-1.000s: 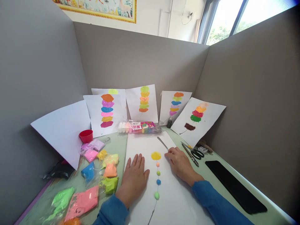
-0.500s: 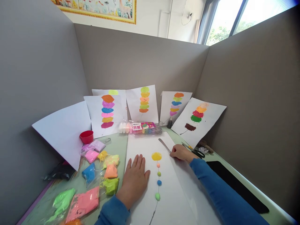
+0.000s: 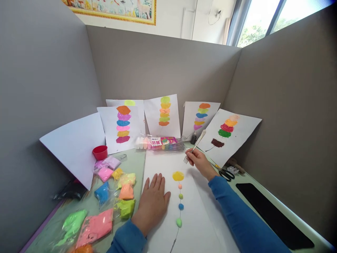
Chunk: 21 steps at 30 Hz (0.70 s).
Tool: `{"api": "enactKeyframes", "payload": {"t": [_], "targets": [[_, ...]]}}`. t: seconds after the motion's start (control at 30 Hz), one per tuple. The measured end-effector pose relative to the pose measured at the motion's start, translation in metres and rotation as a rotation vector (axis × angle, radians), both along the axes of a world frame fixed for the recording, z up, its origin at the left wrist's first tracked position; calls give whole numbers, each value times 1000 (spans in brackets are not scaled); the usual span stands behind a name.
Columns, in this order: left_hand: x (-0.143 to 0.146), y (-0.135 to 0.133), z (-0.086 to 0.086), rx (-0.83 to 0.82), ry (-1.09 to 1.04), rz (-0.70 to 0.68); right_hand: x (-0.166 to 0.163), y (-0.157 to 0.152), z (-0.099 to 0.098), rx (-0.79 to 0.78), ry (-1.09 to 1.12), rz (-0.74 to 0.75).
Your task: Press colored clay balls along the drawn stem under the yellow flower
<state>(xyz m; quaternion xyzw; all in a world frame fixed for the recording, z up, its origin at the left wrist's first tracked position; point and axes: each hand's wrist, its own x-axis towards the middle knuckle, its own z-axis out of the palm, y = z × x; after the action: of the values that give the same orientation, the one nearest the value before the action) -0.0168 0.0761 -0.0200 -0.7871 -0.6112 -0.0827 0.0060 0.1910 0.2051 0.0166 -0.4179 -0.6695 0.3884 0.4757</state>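
Observation:
My left hand lies flat with fingers spread on a white sheet of paper. On the sheet a flattened yellow clay disc tops a line of small clay balls: orange, green, blue and light green. My right hand is raised above the paper's far right part and closed on a metal fork, tines pointing down towards the paper, handle up and to the right.
Bags of coloured clay lie left of the sheet, with a red cup behind. A clay pack and finished clay pictures stand at the back. Scissors and a black phone lie on the right.
My right hand took hold of the fork that lay on the paper and lifted it, moving up and away. The left hand stayed flat on the sheet.

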Motion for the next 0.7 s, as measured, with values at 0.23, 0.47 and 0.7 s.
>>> {"api": "enactKeyframes", "payload": {"t": [0.23, 0.47, 0.7], "targets": [[0, 1, 1, 1, 3, 4, -8, -7, -18, 10, -195, 142], [0, 1, 0, 11, 19, 6, -6, -5, -25, -41, -236, 222], [0, 1, 0, 17, 14, 2, -6, 0, -31, -40, -253, 230]]}}
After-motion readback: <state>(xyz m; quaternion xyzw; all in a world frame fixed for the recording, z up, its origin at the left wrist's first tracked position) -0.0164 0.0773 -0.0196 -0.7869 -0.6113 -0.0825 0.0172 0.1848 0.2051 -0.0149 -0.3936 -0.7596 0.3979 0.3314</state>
